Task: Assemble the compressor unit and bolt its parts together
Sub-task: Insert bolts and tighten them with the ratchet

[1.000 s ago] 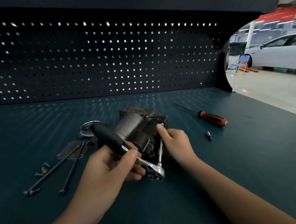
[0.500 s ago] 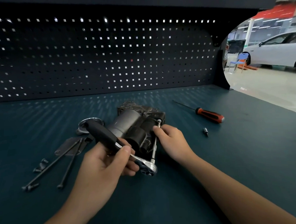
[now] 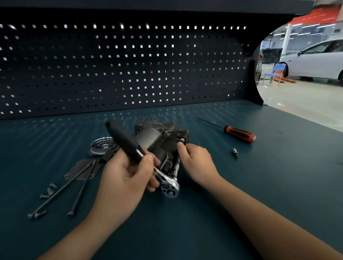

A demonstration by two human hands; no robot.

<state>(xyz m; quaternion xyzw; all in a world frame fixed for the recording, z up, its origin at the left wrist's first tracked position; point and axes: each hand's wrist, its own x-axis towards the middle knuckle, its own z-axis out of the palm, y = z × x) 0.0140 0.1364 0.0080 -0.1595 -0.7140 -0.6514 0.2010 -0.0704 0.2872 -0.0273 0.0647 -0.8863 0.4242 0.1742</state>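
- Compressor unit [image 3: 159,142] lies on the bench [image 3: 189,226] dead ahead, between my hands. Its long axis runs away from me, and the bolt line follows its right flank.
- Nearest me, the head of the ratchet [image 3: 128,145] sits at the unit's near end. My left hand [image 3: 125,176] is wrapped round its black handle, which slants up and to the left.
- The extension bar [image 3: 176,166] runs from that head along the flank. My right hand [image 3: 197,162] pinches its far end, thumb on the casing.
- I judge the handle must swing leftward, where long bolts [image 3: 62,192], a plate [image 3: 78,170] and a round cover [image 3: 102,145] lie near.
- On the right, well apart, are a socket bit [image 3: 234,153] and then a screwdriver [image 3: 239,134].
- Pegboard [image 3: 126,73] stands behind.
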